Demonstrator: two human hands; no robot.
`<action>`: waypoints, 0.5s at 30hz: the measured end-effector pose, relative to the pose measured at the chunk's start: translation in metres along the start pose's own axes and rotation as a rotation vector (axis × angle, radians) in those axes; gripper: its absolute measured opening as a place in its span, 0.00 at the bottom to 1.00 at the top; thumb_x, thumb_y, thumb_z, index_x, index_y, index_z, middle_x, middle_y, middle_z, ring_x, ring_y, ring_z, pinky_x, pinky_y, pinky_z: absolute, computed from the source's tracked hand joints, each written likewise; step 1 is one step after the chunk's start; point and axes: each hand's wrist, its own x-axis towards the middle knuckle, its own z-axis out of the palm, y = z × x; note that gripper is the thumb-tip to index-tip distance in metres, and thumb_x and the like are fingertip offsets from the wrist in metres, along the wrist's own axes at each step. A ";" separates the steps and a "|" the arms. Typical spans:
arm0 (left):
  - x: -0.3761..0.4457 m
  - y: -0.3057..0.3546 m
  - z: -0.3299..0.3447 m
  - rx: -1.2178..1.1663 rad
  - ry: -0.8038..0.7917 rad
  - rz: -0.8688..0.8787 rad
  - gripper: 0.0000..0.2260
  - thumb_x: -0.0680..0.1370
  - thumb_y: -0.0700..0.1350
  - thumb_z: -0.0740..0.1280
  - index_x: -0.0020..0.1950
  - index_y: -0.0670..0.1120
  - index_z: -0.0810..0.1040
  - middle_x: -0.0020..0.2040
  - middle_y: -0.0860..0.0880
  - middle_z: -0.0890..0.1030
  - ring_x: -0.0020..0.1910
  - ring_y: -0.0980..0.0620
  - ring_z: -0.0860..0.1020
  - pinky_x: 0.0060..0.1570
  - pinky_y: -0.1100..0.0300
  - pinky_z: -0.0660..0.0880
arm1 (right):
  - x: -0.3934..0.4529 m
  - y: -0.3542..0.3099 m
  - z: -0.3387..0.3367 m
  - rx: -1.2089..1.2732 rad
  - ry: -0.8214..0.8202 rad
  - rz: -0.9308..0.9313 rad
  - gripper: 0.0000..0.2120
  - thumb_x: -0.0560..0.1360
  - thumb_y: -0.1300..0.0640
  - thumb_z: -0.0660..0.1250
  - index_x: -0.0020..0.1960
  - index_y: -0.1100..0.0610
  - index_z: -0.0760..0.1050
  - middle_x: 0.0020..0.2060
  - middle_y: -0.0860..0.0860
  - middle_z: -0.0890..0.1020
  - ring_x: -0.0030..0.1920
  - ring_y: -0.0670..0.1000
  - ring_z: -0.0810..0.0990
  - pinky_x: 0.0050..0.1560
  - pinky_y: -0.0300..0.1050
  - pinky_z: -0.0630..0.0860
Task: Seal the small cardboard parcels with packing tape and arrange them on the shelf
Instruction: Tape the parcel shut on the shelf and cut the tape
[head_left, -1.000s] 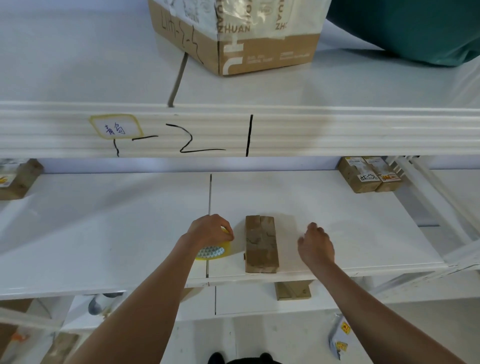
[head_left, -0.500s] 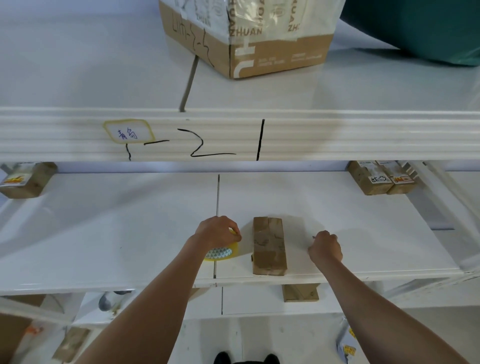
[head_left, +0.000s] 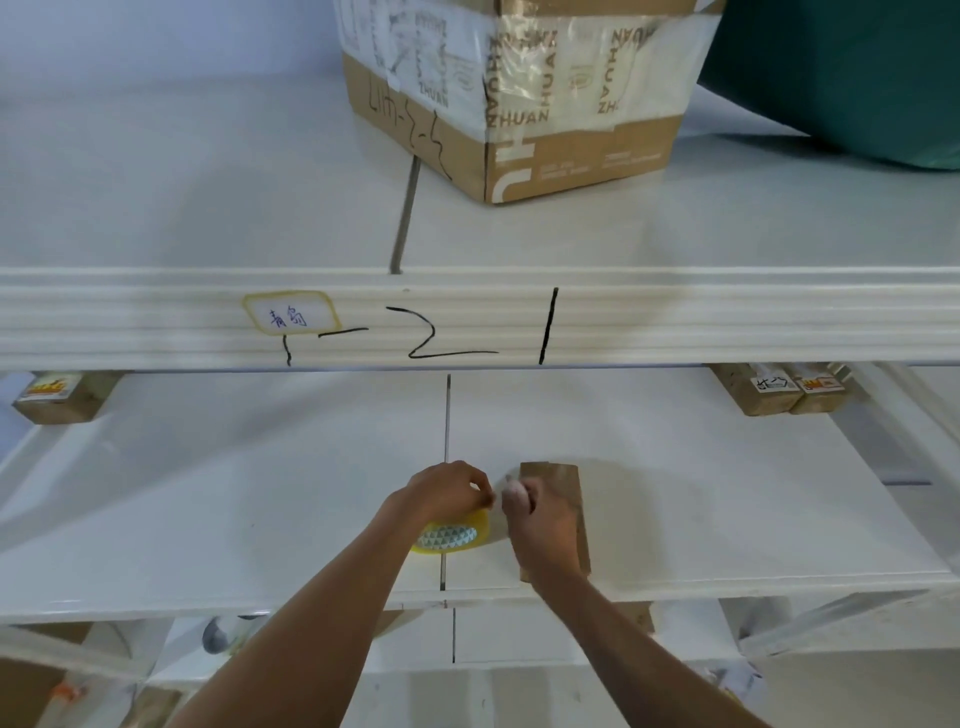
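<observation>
Head view. A white shelf (head_left: 208, 493) fills the middle of the frame, smooth and glossy, with a thin dark seam (head_left: 447, 415) running from 12 to 6 o'clock through its centre. Above it a ribbed white rail (head_left: 727, 325) crosses the full width; it carries a yellow-edged label (head_left: 289, 317) with blue handwriting and black marker strokes.

The upper shelf (head_left: 156, 182) sits at 12 o'clock and holds a large taped carton (head_left: 519, 93), with a green bag (head_left: 841, 73) at 1 o'clock.

The parcel (head_left: 558, 483) lies flat on the middle shelf just right of the seam, long side pointing toward 12 o'clock. The tape roll (head_left: 451, 535), yellow with a patterned core, lies beside it at 9 o'clock, on the seam. The left hand (head_left: 447, 493) is curled over the roll, gripping it. The right hand (head_left: 540, 525) is above the parcel's left edge, fingers bunched next to the left fingertips; what they pinch cannot be told.

A small box (head_left: 57, 397) stands at the shelf's far left, and two labelled boxes (head_left: 784, 392) at the far right. Lower shelving and a pale floor show at 6 o'clock.
</observation>
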 end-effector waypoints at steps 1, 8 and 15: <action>0.001 0.000 -0.002 -0.021 -0.021 0.007 0.09 0.78 0.57 0.63 0.53 0.61 0.82 0.59 0.54 0.81 0.53 0.50 0.78 0.54 0.55 0.77 | -0.001 0.005 0.002 -0.003 -0.009 0.021 0.10 0.80 0.56 0.62 0.41 0.57 0.75 0.33 0.49 0.76 0.34 0.47 0.73 0.34 0.41 0.70; 0.010 0.003 -0.016 0.020 -0.132 0.025 0.10 0.77 0.55 0.67 0.55 0.58 0.84 0.62 0.53 0.80 0.60 0.47 0.77 0.61 0.49 0.76 | 0.004 0.024 0.003 0.003 -0.039 0.040 0.05 0.82 0.57 0.61 0.48 0.57 0.71 0.31 0.54 0.77 0.31 0.52 0.77 0.30 0.41 0.73; 0.012 0.006 -0.011 -0.023 -0.129 -0.031 0.10 0.74 0.51 0.68 0.53 0.56 0.84 0.62 0.51 0.81 0.59 0.45 0.78 0.61 0.47 0.77 | 0.002 0.039 0.007 -0.069 -0.019 0.005 0.08 0.84 0.52 0.61 0.57 0.56 0.69 0.41 0.52 0.81 0.40 0.56 0.83 0.39 0.49 0.80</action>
